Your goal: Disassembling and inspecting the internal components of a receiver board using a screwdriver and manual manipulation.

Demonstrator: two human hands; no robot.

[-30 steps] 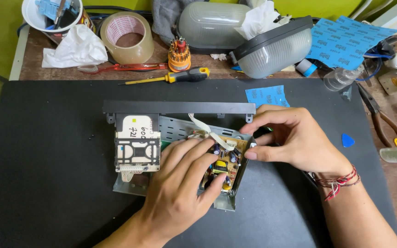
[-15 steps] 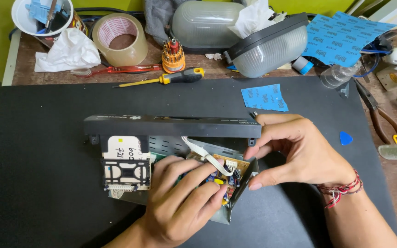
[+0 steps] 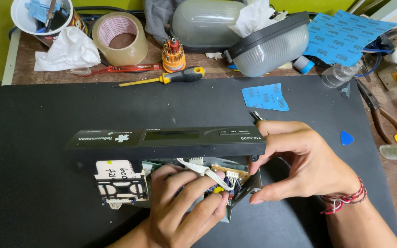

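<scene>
Centrally, gripping the opened device chassis (image 3: 171, 147) on the black mat (image 3: 37, 138): right hand (image 3: 309, 163) pinching its right edge, left hand (image 3: 184, 206) pressed into the circuit board (image 3: 226, 177), perhaps clasping a connector. Bare mat beyond both grips.

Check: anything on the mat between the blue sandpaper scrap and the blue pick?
Nothing: bare black mat between the sandpaper scrap and the pick, head view.

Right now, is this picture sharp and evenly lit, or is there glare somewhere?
Head view: even, soft light and sharp focus on both hands, left hand and right hand; a faint sheen on the device's black front panel; the edges bow slightly from the wide lens.
</scene>
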